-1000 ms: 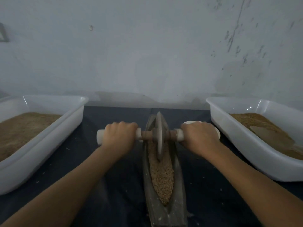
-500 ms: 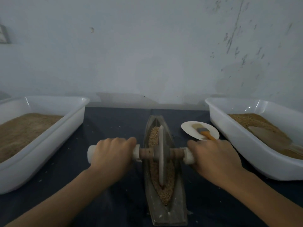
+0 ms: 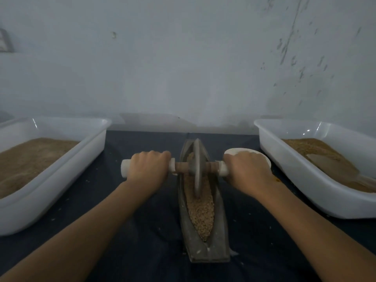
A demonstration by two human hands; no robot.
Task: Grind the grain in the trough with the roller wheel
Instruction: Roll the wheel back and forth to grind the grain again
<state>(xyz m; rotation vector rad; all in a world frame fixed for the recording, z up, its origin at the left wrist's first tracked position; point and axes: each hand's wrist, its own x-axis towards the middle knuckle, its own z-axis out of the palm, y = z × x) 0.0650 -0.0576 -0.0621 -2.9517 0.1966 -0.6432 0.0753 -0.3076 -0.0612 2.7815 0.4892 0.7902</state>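
A narrow boat-shaped trough (image 3: pixel 220 237) lies lengthwise on the dark table, filled with tan grain (image 3: pixel 201 212). A grey roller wheel (image 3: pixel 197 165) stands upright in the far half of the trough, its rim sunk in the grain. A wooden axle with white handle ends runs through the wheel. My left hand (image 3: pixel 147 166) grips the left handle and my right hand (image 3: pixel 247 169) grips the right handle, both with fingers curled over the top.
A white tub (image 3: pixel 89 151) of fine brown meal stands on the left. On the right, another white tub (image 3: pixel 284 161) holds grain and a scoop (image 3: pixel 333 165). A small white dish (image 3: pixel 239 151) is partly hidden behind my right hand. A grey wall rises behind the table.
The wheel has rolled from the middle of the trough back to its far half, both hands moving away from me with it. My right hand now covers most of the dish.
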